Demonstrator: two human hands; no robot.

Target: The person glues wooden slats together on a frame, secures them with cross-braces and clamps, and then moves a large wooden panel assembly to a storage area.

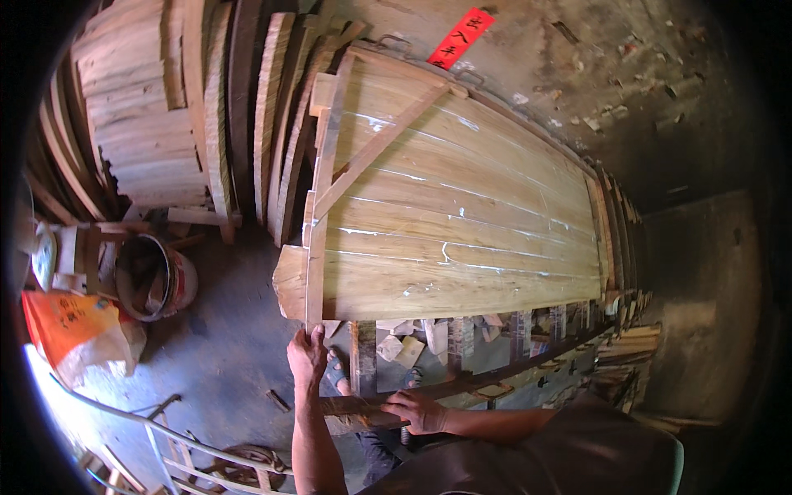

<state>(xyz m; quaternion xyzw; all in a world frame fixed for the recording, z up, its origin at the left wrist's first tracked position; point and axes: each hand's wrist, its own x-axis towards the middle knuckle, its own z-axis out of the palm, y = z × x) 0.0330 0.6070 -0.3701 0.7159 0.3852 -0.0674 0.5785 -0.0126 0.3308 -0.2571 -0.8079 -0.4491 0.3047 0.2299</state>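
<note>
A wide panel of pale glued boards (462, 206) lies on a rack, with white glue streaks along its seams. My left hand (307, 356) is closed round the near end of a narrow wooden strip (315, 276) that runs along the panel's left end. A diagonal wooden brace (384, 148) crosses the panel's far left corner. With bent fingers, my right hand (417, 411) grips the dark front rail (355, 405) of the rack. Just below that hand a threaded metal screw (404, 436) shows. The undersides of both hands are hidden.
Tall planks (272, 107) lean at the back left. A bucket of scraps (157, 276) and an orange-and-white sack (78, 334) stand on the left floor. A metal frame (206, 454) is at lower left. Wood offcuts (400, 346) lie under the rack's crossbars (363, 355).
</note>
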